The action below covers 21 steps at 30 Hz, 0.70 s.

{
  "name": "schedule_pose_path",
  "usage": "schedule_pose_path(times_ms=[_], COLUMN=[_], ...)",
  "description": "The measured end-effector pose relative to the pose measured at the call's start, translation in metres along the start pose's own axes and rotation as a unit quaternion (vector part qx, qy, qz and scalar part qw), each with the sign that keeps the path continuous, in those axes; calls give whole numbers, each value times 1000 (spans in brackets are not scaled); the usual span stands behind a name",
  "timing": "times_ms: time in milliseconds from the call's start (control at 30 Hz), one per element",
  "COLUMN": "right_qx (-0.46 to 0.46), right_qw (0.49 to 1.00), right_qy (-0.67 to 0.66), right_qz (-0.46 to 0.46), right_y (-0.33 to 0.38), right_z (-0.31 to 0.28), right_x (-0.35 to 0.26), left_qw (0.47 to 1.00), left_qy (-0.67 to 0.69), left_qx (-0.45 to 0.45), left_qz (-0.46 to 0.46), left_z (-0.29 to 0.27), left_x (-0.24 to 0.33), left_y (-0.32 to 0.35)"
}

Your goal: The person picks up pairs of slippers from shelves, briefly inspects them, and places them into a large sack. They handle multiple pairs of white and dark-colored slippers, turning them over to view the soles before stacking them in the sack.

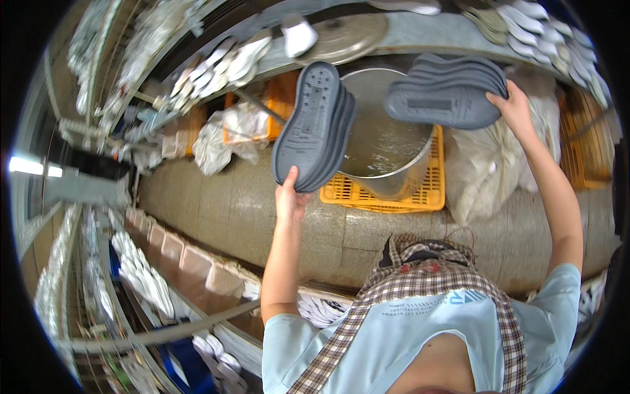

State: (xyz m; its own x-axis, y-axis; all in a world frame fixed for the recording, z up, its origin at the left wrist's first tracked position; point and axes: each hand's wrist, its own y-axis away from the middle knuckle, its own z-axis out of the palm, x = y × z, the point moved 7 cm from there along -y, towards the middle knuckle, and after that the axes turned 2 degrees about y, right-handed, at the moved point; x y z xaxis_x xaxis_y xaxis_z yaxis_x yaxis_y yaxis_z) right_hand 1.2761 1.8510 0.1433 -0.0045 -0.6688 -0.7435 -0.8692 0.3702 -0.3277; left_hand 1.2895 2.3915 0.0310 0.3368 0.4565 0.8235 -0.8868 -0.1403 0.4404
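My left hand (293, 197) grips a stack of dark grey shoe soles (308, 131) by the lower end, thumb on the top face. The stack tilts upright at the left rim of a large metal pot (410, 172). Cloudy water (380, 141) with ripples shows inside the pot. On the other side, my right hand (514, 108) is closed on the right end of a second stack of grey shoe soles (453, 105). That stack lies nearly level above the pot's right rim. Both stacks hide parts of the rim.
The pot stands on a yellow plastic crate (384, 205). Plastic bags (482, 174) sit to its right, by an orange crate (584, 148). Beyond is a metal shelf with white soles (249, 56) and a round lid (344, 38). More racks with white soles (141, 276) line the left.
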Motion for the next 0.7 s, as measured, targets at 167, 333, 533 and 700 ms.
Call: schedule_pose_path(times_ms=[167,333,533,700], right_qx=[17,113,249,320], right_qw=[912,796,724,651], right_qy=[-265,-378,-356,-330], right_qz=[312,458,536,604], right_y=[57,141,264,363], right_z=[-37,-80,-133,-155], right_x=[96,176,257,324], left_qw=[986,854,569,409], left_qy=[-155,-479,-744,-844], left_qx=[-54,-39,-77,-140], left_qz=[41,199,342,318], left_z=[42,79,140,187], left_x=[-2,5,3,-20], left_y=[-59,-115,-121,-120])
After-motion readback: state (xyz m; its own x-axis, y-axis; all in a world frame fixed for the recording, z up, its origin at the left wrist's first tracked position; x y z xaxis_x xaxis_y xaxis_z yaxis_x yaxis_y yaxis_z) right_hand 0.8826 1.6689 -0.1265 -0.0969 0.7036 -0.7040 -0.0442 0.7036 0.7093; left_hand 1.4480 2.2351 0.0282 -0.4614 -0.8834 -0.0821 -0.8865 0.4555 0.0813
